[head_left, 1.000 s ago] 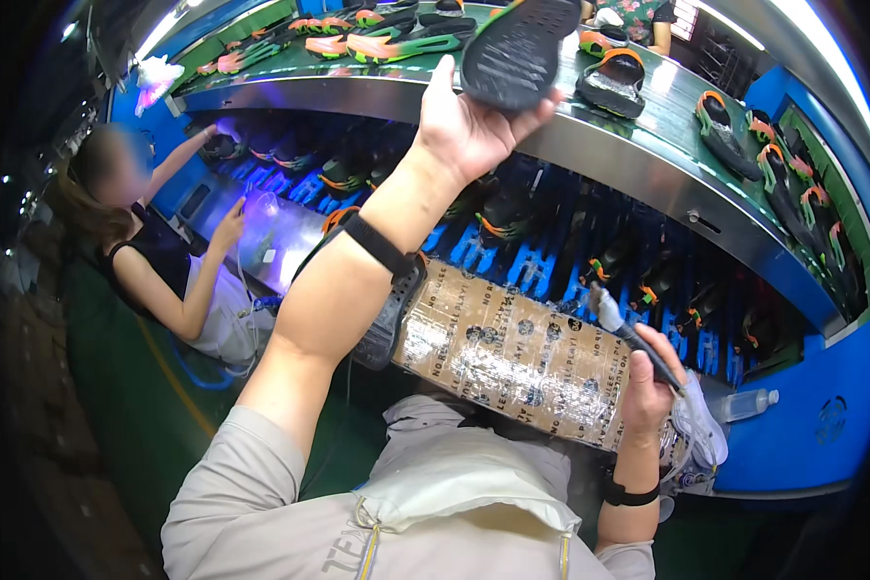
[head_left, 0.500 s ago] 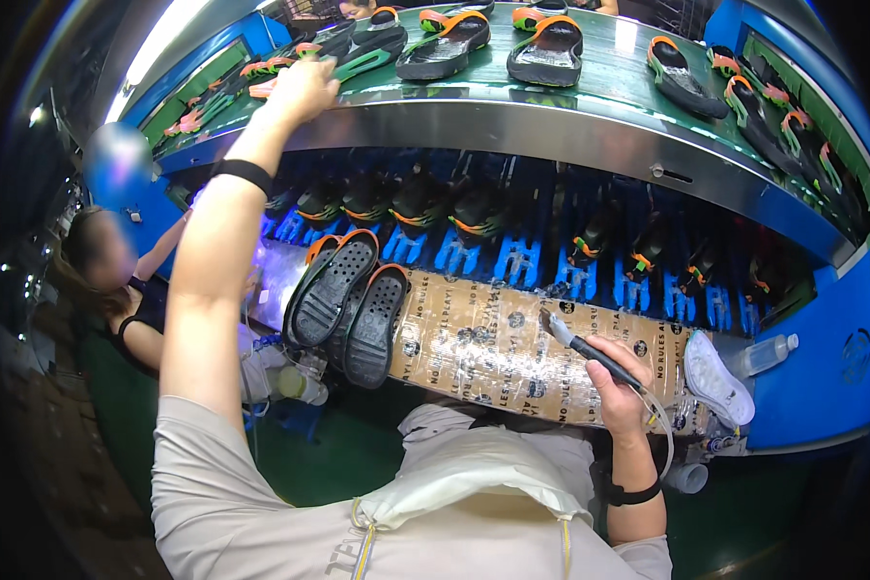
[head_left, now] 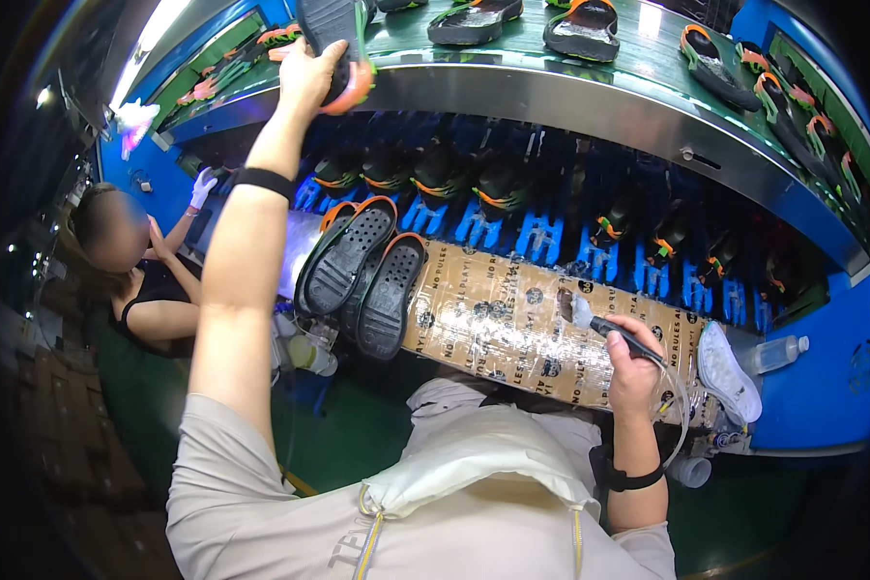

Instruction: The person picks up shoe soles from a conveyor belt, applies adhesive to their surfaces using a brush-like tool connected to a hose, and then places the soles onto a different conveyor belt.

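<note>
1. Our left hand (head_left: 309,82) is grasping a shoe (head_left: 331,21), gray with an orange and green edge. The shoe is up by the near side of the green belt (head_left: 667,48). We cannot tell if it touches the belt.
2. We should hold that shoe firmly by its side, but not squeeze it hard, because it looks like it could bend.
3. Our right hand (head_left: 636,365) is wrapped around the black handle of a brush (head_left: 623,335). Its tip points over the taped brown bench cover (head_left: 493,324). We cannot tell if the tip touches it.
4. While the left arm is stretched out, our right hand should hold the brush still, with its hairs away from our clothes.
5. A thin cord (head_left: 684,411) hangs from the brush handle. We should let it hang loose, so it does not pull.
6. Black shoes with holes (head_left: 389,295) sit at the bench's left end, below our left arm. We should move gently there, so we don't bump them.
</note>
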Available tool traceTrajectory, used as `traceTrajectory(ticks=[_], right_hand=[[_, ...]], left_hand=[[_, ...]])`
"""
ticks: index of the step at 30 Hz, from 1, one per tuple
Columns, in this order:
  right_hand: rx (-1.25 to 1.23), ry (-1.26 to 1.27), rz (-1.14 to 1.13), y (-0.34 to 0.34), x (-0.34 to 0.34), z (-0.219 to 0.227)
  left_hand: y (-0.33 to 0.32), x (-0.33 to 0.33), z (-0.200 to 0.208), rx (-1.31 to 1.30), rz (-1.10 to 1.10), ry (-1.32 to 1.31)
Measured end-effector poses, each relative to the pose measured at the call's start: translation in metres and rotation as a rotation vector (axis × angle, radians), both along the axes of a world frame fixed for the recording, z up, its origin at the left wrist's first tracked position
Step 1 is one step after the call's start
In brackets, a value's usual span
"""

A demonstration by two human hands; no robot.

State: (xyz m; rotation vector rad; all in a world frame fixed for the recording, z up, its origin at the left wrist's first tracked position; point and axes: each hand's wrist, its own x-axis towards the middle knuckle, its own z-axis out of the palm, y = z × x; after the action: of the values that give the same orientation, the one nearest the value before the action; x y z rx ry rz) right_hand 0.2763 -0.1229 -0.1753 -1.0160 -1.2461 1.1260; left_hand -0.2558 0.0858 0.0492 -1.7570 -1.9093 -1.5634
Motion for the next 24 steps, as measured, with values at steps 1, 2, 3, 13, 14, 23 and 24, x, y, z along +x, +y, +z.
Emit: traceTrajectory(ticks=[1, 2, 3, 13, 14, 23, 24], right_hand=[[0.010, 0.039, 0.008, 0.001, -0.004, 0.001], [-0.001, 0.112, 0.034, 0.003, -0.005, -0.001], [-0.013, 0.180, 0.041, 0.005, -0.004, -0.005], [-0.109, 0.303, 0.211, 0.007, -0.040, 0.014], [-0.094, 0.253, 0.217, 0.008, -0.047, 0.019], [0.061, 0.022, 0.158, 0.030, -0.110, 0.037], [0.051, 0.005, 0.134, 0.032, -0.115, 0.038]], left_hand=[[-0.007, 0.001, -0.013, 0.087, -0.149, -0.277], [-0.012, 0.000, -0.025, 0.176, -0.297, -0.552], [-0.022, 0.017, -0.037, 0.215, -0.380, -0.748], [-0.190, 0.179, -0.211, -0.325, -1.231, -1.456], [-0.198, 0.193, -0.223, -0.322, -1.263, -1.537], [-0.238, 0.255, -0.260, -0.522, -0.990, -1.800], [-0.239, 0.257, -0.260, -0.521, -0.996, -1.785]])
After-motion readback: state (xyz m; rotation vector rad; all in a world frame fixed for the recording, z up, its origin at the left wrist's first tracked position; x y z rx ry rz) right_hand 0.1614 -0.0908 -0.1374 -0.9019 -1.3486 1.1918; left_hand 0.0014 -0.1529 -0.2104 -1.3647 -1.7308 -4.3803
